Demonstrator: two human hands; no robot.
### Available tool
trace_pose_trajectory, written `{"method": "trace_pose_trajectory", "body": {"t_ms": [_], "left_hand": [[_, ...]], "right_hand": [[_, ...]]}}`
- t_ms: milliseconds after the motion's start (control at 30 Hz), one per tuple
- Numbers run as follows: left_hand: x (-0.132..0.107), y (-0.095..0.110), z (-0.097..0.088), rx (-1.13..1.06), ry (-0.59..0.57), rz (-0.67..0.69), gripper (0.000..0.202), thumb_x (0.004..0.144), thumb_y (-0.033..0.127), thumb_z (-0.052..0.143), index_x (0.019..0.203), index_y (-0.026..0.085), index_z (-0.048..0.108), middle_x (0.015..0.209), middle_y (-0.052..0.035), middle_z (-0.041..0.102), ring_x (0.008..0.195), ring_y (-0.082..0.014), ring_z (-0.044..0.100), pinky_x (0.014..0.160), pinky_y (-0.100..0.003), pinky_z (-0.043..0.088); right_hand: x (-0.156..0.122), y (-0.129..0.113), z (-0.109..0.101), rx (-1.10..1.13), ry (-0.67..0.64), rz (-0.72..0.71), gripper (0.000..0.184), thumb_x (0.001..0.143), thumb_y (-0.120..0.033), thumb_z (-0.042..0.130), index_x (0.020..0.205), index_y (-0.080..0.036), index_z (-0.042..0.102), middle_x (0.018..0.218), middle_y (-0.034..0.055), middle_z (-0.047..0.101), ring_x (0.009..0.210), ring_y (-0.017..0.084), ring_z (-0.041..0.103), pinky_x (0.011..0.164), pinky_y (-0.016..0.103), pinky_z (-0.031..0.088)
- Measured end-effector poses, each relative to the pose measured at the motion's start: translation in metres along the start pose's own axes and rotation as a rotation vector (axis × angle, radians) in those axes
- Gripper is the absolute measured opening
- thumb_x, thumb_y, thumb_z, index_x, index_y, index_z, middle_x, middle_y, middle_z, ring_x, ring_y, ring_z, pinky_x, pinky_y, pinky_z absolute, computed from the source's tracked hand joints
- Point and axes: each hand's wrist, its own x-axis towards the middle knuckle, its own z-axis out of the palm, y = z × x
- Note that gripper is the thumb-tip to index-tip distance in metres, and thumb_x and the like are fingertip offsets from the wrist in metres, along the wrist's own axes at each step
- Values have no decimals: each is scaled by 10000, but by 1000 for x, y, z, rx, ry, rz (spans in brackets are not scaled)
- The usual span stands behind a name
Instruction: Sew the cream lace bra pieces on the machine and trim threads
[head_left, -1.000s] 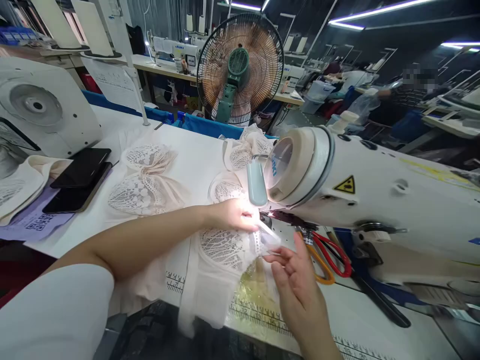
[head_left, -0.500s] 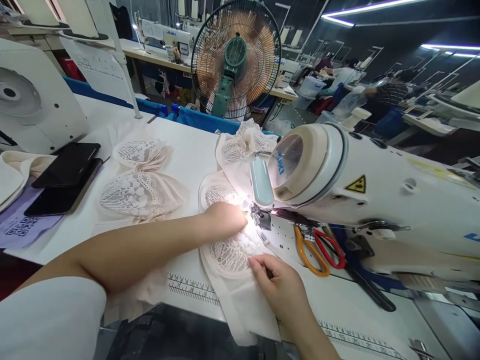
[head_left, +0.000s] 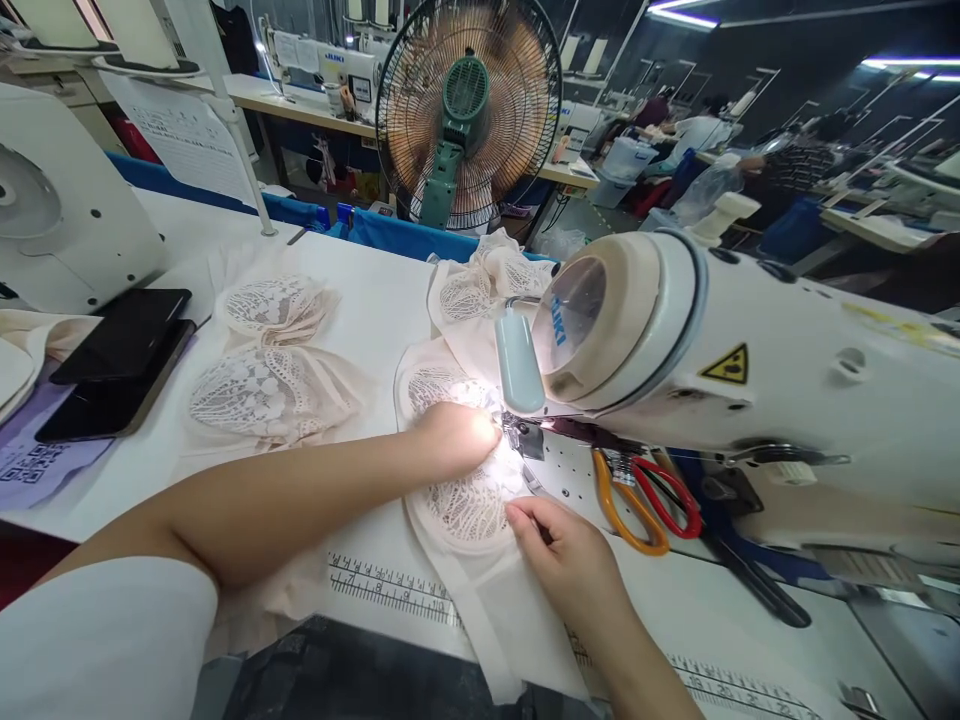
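A pale lace bra (head_left: 465, 515) lies under the needle area of a white sewing machine (head_left: 787, 370), lit by a bright lamp. My left hand (head_left: 459, 440) is closed over the lace close to the presser foot (head_left: 517, 432); glare and the back of the hand hide its fingertips. My right hand (head_left: 562, 550) pinches the lower cup's edge between thumb and fingers, nearer to me. From there the plain band (head_left: 499, 620) of the bra hangs over the table's front edge. More of the same lace piece (head_left: 459, 295) spreads behind the needle.
Another lace bra (head_left: 262, 390) lies at the left, near two stacked dark phones (head_left: 124, 360). Orange-handled scissors (head_left: 630, 505) and a red-handled tool (head_left: 671, 500) rest under the machine arm. A large fan (head_left: 465, 110) stands beyond the table. Ruler markings (head_left: 394, 590) run along the front edge.
My right hand and the lower cup have shifted slightly right and up toward the needle, while the band has swung right. My left hand stays by the presser foot. The view has turned slightly.
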Motion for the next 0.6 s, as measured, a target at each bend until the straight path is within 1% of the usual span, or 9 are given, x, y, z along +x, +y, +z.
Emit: {"method": "trace_pose_trajectory", "body": {"t_ms": [167, 267, 333, 433, 533, 600], "left_hand": [[1, 0, -2, -28, 25, 3, 233, 754, 94, 511, 953, 143, 622, 875, -97, 601, 814, -249, 590, 555, -274, 383], [2, -1, -2, -35, 44, -20, 219, 793, 130, 478, 955, 145, 624, 877, -98, 599, 820, -251, 587, 548, -280, 366], [3, -4, -2, -34, 70, -48, 228, 823, 170, 447, 963, 152, 627, 856, -94, 602, 804, -246, 587, 546, -284, 356], [4, -9, -1, -40, 130, -66, 239, 827, 221, 449, 972, 179, 634, 871, -80, 605, 785, -231, 582, 552, -282, 354], [0, -14, -2, -29, 198, -51, 265, 849, 263, 408, 955, 196, 641, 888, -70, 596, 783, -218, 569, 565, -284, 370], [-7, -14, -5, 3, 213, -23, 301, 873, 275, 363, 900, 177, 647, 895, -81, 592, 810, -220, 558, 594, -292, 394]], "right_hand": [[2, 1, -1, -2, 4, -8, 314, 889, -377, 389, 701, -218, 584, 657, -2, 608, 653, 171, 552, 579, 260, 375], [5, 0, 0, -13, -1, -9, 314, 894, -371, 376, 738, -217, 601, 689, 3, 629, 666, 173, 563, 580, 264, 380], [8, -2, 0, -25, 1, -5, 302, 897, -357, 366, 787, -219, 611, 725, 4, 647, 685, 174, 576, 590, 266, 391], [11, -5, -1, -54, 5, -2, 292, 902, -329, 346, 886, -224, 618, 807, 14, 673, 739, 182, 600, 617, 273, 416], [7, -5, -5, -136, -24, -17, 328, 910, -309, 314, 992, -222, 619, 903, 44, 679, 824, 202, 612, 659, 294, 444], [1, -1, -10, -213, -64, -37, 364, 913, -292, 293, 1056, -207, 617, 942, 67, 671, 866, 217, 609, 681, 313, 456]]}}
